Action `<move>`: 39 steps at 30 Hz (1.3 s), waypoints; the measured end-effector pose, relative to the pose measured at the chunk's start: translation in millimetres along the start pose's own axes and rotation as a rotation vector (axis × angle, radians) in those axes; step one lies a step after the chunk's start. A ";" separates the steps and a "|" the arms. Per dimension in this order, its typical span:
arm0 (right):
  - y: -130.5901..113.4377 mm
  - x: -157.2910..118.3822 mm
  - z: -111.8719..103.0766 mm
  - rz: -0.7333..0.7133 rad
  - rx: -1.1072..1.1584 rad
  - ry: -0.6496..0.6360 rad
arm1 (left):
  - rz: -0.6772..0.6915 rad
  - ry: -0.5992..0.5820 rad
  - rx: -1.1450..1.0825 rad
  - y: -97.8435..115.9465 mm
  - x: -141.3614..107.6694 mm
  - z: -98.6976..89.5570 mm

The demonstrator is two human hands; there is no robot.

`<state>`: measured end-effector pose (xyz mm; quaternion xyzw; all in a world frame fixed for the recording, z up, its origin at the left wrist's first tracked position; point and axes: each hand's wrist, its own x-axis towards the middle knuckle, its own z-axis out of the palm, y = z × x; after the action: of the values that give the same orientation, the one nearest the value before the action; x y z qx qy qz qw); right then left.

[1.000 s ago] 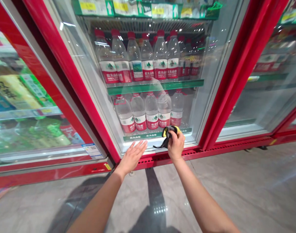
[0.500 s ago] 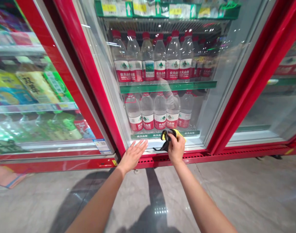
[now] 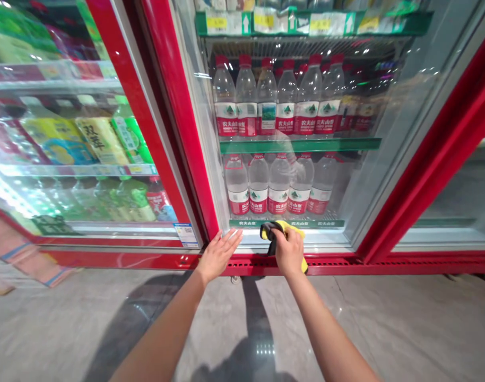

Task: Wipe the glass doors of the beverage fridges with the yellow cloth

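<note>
A bunched yellow and black cloth (image 3: 271,232) is gripped in my right hand (image 3: 290,252), low in front of the glass door (image 3: 356,180) of a red-framed drinks fridge. Part of the cloth hangs out below the palm. My left hand (image 3: 218,255) lies with its fingers stretched out near the lower left corner of the door; whether it touches the frame I cannot tell. Behind the glass, water bottles (image 3: 279,185) with red caps and red-and-white labels stand in rows on two shelves. A faint reflection of a hand shows in the glass.
Left of this door stands another fridge section with bottled drinks (image 3: 101,138). A further red-framed section (image 3: 437,212) is on the right. Pinkish boxes (image 3: 23,246) sit on the floor at the far left. Grey tiled floor (image 3: 346,323) lies below my arms.
The view has swung left, so the fridge appears further right. My right hand has shifted left along the door's bottom with the cloth, whose yellow part now hangs lower.
</note>
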<state>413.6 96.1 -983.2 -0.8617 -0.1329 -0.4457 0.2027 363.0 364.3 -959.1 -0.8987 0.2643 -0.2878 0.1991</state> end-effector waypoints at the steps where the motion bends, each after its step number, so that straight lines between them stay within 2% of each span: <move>1: -7.5 6.9 0.8 0.058 0.008 0.040 | -0.012 0.000 0.004 -2.2 -1.8 -1.2; 3: -28.6 19.0 4.6 0.112 0.026 0.074 | -0.035 0.000 0.008 -7.1 -7.0 -2.4; 4: -40.0 22.3 6.9 0.094 0.030 0.061 | -0.043 -0.002 0.010 -9.7 -10.3 -2.4; 7: -63.5 17.4 12.7 -0.052 0.024 -0.036 | -0.047 -0.005 0.014 -16.6 -21.8 -0.8; 9: -62.5 5.1 13.3 -0.155 0.019 -0.095 | -0.052 -0.007 0.013 -19.5 -29.3 0.5; 12: -42.0 -10.3 8.9 -0.228 0.014 -0.159 | -0.068 -0.018 0.001 -21.4 -37.8 1.0; 14: -29.2 -9.3 5.1 -0.169 0.011 -0.124 | -0.071 -0.017 -0.010 -22.4 -41.5 0.2; 16: -27.8 1.8 3.2 -0.052 0.014 -0.022 | -0.079 -0.011 -0.020 -23.8 -44.3 -1.0; 19: -49.3 23.5 5.8 0.028 0.000 0.059 | -0.093 -0.007 -0.033 -26.2 -48.1 -2.6; 21: -67.8 28.7 8.9 -0.043 -0.018 0.018 | -0.098 -0.007 -0.045 -27.2 -50.9 -2.9; 23: -77.4 22.8 11.1 -0.166 -0.026 -0.051 | -0.107 -0.010 -0.059 -27.3 -53.8 -2.4; 26: -69.3 4.1 10.9 -0.357 -0.032 -0.178 | -0.120 -0.020 -0.081 -26.4 -58.0 -0.8; 28: -58.4 -2.7 9.4 -0.416 -0.041 -0.223 | -0.126 -0.028 -0.093 -26.2 -60.2 -0.6; 31: -57.8 6.3 8.6 -0.337 -0.051 -0.153 | -0.142 -0.032 -0.098 -27.6 -62.9 -2.8; 34: -82.4 26.2 11.3 -0.256 -0.053 -0.068 | -0.150 -0.030 -0.094 -30.4 -66.3 -6.5; 37: -108.5 31.1 16.2 -0.313 -0.080 -0.115 | -0.144 -0.033 -0.086 -31.9 -71.5 -7.6; 39: -114.0 21.9 18.7 -0.387 -0.097 -0.204 | -0.140 -0.033 -0.088 -31.5 -75.0 -6.3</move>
<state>392.7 206.5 -948.5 -0.8695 -0.2939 -0.3929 0.0575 318.3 431.9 -969.2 -0.9275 0.2099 -0.2742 0.1432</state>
